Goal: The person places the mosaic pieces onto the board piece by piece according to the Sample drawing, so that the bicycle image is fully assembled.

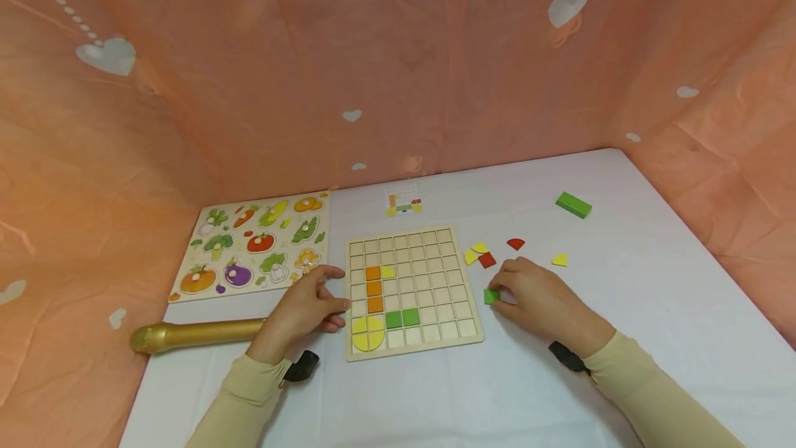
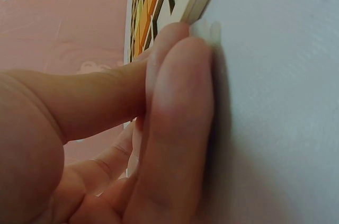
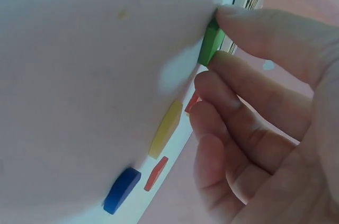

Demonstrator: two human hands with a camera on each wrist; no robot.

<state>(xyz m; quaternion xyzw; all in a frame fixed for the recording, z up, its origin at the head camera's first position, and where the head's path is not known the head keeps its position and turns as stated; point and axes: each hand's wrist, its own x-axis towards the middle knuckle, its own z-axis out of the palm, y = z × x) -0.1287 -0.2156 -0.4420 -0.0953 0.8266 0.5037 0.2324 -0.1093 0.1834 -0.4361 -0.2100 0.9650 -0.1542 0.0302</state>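
Note:
A wooden grid board (image 1: 435, 289) lies flat on the white table. Three orange squares (image 1: 374, 289) run down a column, with a yellow quarter circle (image 1: 387, 272) beside the top one. Yellow quarters form a circle (image 1: 368, 334) at the lower left, and two green squares (image 1: 402, 318) lie to its right. At the board's left edge is my left hand (image 1: 305, 303), its fingers loosely extended; in the left wrist view the fingertips meet the board's side. Right of the board, my right hand (image 1: 537, 296) pinches a green square tile (image 3: 212, 44) between thumb and index finger, at the tabletop.
Loose yellow quarters (image 1: 479, 248), a red square (image 1: 488, 259), a red quarter (image 1: 515, 244) and another yellow quarter (image 1: 560, 260) lie right. The right wrist view shows a blue piece (image 3: 122, 190). Around stand a green block (image 1: 573, 204), pattern card (image 1: 403, 200), vegetable puzzle (image 1: 249, 261) and gold rod (image 1: 205, 332).

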